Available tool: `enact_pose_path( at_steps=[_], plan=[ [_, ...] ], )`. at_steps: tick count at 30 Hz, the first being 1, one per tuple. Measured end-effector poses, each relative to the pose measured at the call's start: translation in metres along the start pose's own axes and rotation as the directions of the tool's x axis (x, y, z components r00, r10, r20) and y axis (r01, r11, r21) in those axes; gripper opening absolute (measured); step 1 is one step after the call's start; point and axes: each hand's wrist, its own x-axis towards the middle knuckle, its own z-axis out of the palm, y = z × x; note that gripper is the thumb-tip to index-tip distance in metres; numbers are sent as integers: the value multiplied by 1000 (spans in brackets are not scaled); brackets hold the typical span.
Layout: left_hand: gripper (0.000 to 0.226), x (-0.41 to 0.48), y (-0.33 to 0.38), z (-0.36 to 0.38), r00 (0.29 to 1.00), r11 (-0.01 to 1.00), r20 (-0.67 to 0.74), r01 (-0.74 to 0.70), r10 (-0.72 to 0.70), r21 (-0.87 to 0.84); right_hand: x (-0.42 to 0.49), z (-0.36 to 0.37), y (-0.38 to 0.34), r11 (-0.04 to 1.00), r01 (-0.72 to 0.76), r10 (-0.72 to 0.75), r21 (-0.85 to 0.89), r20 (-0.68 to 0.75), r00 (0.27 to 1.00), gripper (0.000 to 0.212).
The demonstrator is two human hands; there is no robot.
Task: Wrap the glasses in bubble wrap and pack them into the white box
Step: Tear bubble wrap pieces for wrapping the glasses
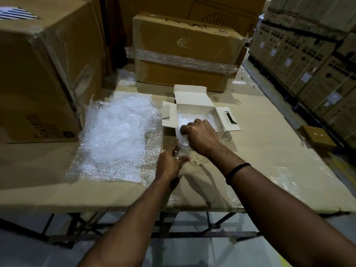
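Note:
The white box (194, 105) stands open on the cardboard-covered table, flaps spread, with bubble-wrapped contents inside. Just in front of it sits a clear glass (183, 149), hard to make out. My right hand (200, 134) grips a wad of bubble wrap (182, 138) at the mouth of that glass. At the glass's lower left side, my left hand (170, 163) pinches it with curled fingers. Another clear glass with a handle (224, 134) stands to the right, beside the box's right flap. A heap of bubble wrap sheets (119, 132) lies to the left.
Large cardboard cartons stand at the left (38, 74) and behind the box (185, 51). A small brown box (316, 135) sits near the table's right edge. Stacked cartons (312, 54) line the right aisle. The table's front edge (134, 207) is close to me.

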Motion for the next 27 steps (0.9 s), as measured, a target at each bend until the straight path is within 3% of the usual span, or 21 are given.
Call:
enact_pose_path(
  at_steps=[3, 7, 14, 18, 24, 27],
  plan=[
    [55, 0, 1, -2, 1000, 1000, 5, -7, 7, -12, -7, -3, 11, 999, 49, -45, -21, 154, 987, 36],
    [54, 0, 2, -3, 999, 999, 15, -43, 43, 1, -21, -14, 19, 994, 111, -109, -12, 119, 987, 47],
    [62, -1, 1, -3, 999, 1000, 50, -13, 13, -10, -1, -10, 11, 995, 84, -43, -61, 493, 869, 59],
    [62, -1, 2, -3, 1000, 1000, 24, -18, 19, -17, -2, -20, 15, 995, 99, -86, -27, 317, 945, 56],
    [63, -2, 3, -3, 999, 1000, 42, 1, 0, -20, 7, 8, 14, 997, 54, -14, -56, 543, 840, 62],
    [59, -3, 2, -2, 999, 997, 44, 27, -24, -70, 5, -2, 12, 996, 82, -52, -45, 459, 887, 58]
  ],
)
